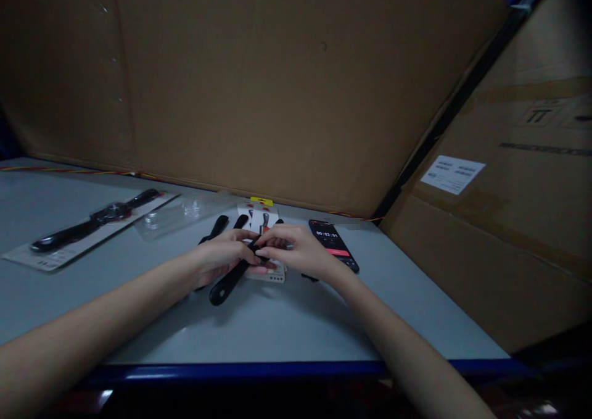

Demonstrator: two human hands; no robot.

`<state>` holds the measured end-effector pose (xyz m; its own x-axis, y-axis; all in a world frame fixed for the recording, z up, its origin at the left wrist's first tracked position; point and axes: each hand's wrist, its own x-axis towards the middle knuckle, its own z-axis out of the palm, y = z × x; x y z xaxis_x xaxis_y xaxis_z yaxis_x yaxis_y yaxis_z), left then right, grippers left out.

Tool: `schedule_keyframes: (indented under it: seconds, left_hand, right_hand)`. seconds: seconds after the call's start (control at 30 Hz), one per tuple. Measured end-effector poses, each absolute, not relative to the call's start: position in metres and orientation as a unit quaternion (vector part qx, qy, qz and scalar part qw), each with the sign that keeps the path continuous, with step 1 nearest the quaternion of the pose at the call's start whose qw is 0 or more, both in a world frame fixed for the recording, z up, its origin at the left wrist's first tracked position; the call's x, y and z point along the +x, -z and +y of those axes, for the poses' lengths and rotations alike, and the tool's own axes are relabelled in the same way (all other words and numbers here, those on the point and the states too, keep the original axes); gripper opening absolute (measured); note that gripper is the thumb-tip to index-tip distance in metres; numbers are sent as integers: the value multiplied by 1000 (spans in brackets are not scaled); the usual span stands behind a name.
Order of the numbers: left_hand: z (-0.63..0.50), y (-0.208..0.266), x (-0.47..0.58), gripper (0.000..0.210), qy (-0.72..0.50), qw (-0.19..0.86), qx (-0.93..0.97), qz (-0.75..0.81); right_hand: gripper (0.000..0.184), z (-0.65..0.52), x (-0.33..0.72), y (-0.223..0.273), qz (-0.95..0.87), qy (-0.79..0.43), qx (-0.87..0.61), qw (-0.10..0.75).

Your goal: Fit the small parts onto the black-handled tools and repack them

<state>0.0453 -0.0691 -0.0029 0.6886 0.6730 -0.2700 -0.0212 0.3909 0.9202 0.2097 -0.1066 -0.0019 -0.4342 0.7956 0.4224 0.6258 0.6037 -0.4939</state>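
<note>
A black spokeshave (229,285) is held at a slant over the table, its near handle pointing down toward the front left. My left hand (224,253) is closed around its middle part. My right hand (293,246) pinches at the same middle part from the other side, with the fingers bent; they hide the blade area. Behind my left hand show more black handles (240,221), partly covered. Under and behind my hands lies a printed backing card (275,276) with a yellow top edge.
To the left lies a spokeshave in a blister pack (78,231), beside an opened clear plastic shell (185,212). A phone (333,240) showing a timer is right of my hands. Cardboard (277,86) walls the back, and a large carton (499,221) stands right.
</note>
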Motion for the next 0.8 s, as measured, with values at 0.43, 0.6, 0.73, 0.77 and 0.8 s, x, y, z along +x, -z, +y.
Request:
schedule_keyframes:
  seconds: [0.43,0.6,0.73,0.77,0.8]
  left_hand:
    - [-68,2,43,76,-227,784,472,333]
    - [-68,1,43,72,-236,798,450,324]
    - [-67,3,43,65,-234,791,462,326]
    - [-67,3,43,65,-233,788,467,326]
    - [-66,3,43,65,-231,787,471,325]
  right_hand:
    - [17,-109,209,-1,-854,-72,-416,303]
    - [22,-110,213,-5,-868,-68,-408,276]
    - [24,-109,216,-5,-875,-96,-393,266]
    - [25,-108,217,-5,-876,-103,-390,263]
    - [25,-107,218,-5,-877,-110,-388,262]
